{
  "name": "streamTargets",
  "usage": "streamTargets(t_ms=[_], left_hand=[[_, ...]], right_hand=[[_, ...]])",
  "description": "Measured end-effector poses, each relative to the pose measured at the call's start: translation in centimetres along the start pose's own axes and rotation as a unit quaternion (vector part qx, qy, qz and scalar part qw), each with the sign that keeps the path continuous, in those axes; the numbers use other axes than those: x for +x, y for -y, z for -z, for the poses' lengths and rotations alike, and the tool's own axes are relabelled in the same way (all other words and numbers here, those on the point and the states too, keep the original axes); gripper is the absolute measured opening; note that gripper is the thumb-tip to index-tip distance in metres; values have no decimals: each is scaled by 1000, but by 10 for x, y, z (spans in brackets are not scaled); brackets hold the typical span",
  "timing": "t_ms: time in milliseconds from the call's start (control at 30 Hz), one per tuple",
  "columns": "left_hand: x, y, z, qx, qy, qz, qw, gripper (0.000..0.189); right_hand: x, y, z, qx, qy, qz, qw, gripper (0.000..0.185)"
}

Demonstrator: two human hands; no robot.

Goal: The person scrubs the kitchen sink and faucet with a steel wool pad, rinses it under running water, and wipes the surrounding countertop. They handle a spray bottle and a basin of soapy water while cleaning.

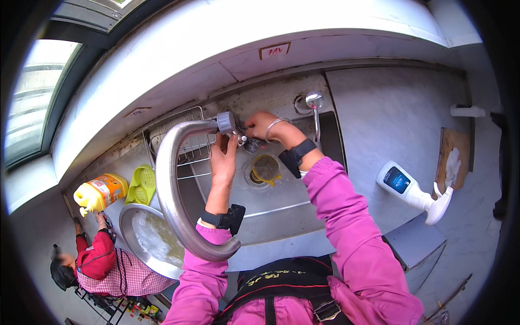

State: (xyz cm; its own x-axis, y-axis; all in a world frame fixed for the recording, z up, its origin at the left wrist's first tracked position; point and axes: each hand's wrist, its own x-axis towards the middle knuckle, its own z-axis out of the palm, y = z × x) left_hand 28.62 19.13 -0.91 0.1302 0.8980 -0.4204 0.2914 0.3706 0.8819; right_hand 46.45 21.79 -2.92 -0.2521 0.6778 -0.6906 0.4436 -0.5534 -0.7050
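My right hand [261, 126] is closed on a steel wool scourer [253, 145] and presses it against the base of the kitchen faucet. With fingers raised and apart, my left hand [224, 156] touches the near side of that base, just under its grey collar [226, 123]. The faucet's thick curved metal spout [172, 170] arches over my left forearm. Below my hands, in the steel sink [260, 223], a yellow-rimmed strainer [266, 168] lies partly over the drain. Part of the scourer and my right fingertips are hidden.
Left stand a wire rack [191, 150], a green soap holder [141, 185], a yellow detergent bottle [101, 191] and a metal basin [130, 239] of sudsy water. A person [97, 264] in red is beyond. Right are a chrome lever [316, 118], a white spray bottle [410, 189] and a wooden board [443, 162].
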Motion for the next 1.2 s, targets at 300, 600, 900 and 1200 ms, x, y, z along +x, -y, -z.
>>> streamTargets(t_ms=[300, 600, 900, 1200], left_hand=[[1, 2, -9, -22, -22, -5, 1000, 37], [5, 7, -6, -91, -38, 11, 995, 33], [5, 14, -13, -145, -89, 64, 983, 39], [1, -3, -10, -137, -39, 48, 989, 33]], right_hand=[[-7, -11, -36, 29, -338, 183, 923, 28], [-30, -21, -33, -1, -292, 171, 941, 24], [8, -11, -33, -100, -288, 106, 947, 26], [28, -6, -36, 46, -441, 299, 845, 18]])
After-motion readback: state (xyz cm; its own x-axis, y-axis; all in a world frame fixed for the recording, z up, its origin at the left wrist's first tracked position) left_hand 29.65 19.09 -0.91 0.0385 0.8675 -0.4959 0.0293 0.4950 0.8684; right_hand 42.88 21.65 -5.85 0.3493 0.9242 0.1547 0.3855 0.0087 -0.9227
